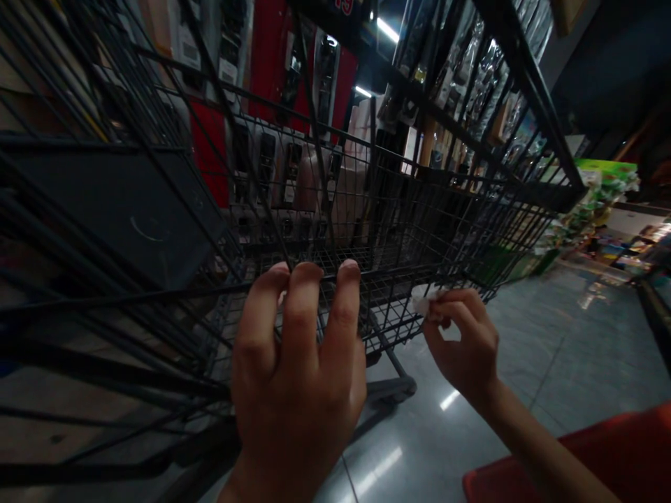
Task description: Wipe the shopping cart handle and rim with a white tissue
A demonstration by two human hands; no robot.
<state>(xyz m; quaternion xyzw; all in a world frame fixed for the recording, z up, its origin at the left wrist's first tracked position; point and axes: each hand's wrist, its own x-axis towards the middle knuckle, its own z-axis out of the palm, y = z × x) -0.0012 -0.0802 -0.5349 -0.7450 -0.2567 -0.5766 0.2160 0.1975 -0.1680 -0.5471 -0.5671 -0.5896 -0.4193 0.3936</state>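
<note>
A dark wire shopping cart fills most of the view, tilted in the picture. My left hand is in the middle, back up, its fingers bent over a horizontal wire of the cart's side. The thumb is hidden. To its right, my right hand pinches a small crumpled white tissue between thumb and fingertips. The tissue is up against the wires of the cart's side; the basket floor shows through the mesh.
A flat dark grey panel sits inside the cart at left. Packaged goods hang on a red display behind. Grey shiny floor lies at right, with a red object at lower right and a green display beyond.
</note>
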